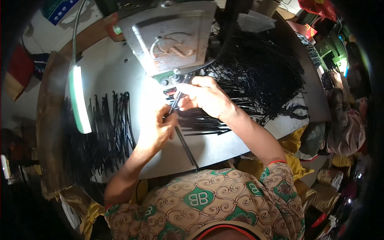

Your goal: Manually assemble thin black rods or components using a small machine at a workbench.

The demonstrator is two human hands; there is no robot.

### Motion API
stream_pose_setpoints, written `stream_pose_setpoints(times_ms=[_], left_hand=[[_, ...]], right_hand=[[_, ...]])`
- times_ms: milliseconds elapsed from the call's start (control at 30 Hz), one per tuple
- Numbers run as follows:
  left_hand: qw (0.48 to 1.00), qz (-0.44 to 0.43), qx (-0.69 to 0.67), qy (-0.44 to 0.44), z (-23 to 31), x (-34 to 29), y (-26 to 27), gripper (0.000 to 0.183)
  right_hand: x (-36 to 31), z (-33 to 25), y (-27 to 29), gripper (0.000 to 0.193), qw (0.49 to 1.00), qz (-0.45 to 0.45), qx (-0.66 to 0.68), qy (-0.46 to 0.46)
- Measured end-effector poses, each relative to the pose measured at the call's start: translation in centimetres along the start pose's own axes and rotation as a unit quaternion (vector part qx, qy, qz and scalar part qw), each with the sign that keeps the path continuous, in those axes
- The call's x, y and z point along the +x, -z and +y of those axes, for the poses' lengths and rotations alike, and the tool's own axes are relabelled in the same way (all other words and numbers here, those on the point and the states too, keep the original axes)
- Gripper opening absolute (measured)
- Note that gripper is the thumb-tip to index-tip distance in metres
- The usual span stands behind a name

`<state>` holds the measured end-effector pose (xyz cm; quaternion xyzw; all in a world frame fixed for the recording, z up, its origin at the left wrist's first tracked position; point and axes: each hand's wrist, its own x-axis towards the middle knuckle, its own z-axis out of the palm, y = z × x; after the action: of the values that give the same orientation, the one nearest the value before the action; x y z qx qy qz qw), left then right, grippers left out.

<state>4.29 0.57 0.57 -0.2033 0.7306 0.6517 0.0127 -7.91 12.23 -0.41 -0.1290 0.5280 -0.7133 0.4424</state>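
Both my hands meet under the head of a metal machine point(172, 44) with a worn cover plate. My left hand point(157, 127) is closed around a long thin black strip point(185, 146), whose lower end hangs toward the table's near edge. Pinched at the strip's upper part, close to the machine's tool, is my right hand point(207, 96). Glare washes out part of the left hand and the spot where the strip meets the machine. Beside my right hand lies a large tangled pile of black strips point(256, 72).
More black strips point(100, 128) lie in rows on the left of the pale table point(160, 170). A lit lamp point(80, 100) hangs there. Black-handled pliers point(297, 112) rest at the right edge. A co-worker point(344, 120) sits farther right. Yellow bags point(298, 150) lie below the table.
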Motion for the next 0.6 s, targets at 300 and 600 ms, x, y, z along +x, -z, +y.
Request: stream_pose_setpoints(times_ms=[300,600], left_hand=[[0.942,0.096,0.16,-0.28,-0.7,-0.2,-2.4,0.05],[0.899,0.059,-0.433,0.007,-1.3,6.5,0.7,0.019]], right_hand=[[1.4,0.1,3.9,0.018,0.973,0.089,0.187,0.099],[1.8,-0.3,2.7,0.022,0.983,0.095,0.122,0.102]])
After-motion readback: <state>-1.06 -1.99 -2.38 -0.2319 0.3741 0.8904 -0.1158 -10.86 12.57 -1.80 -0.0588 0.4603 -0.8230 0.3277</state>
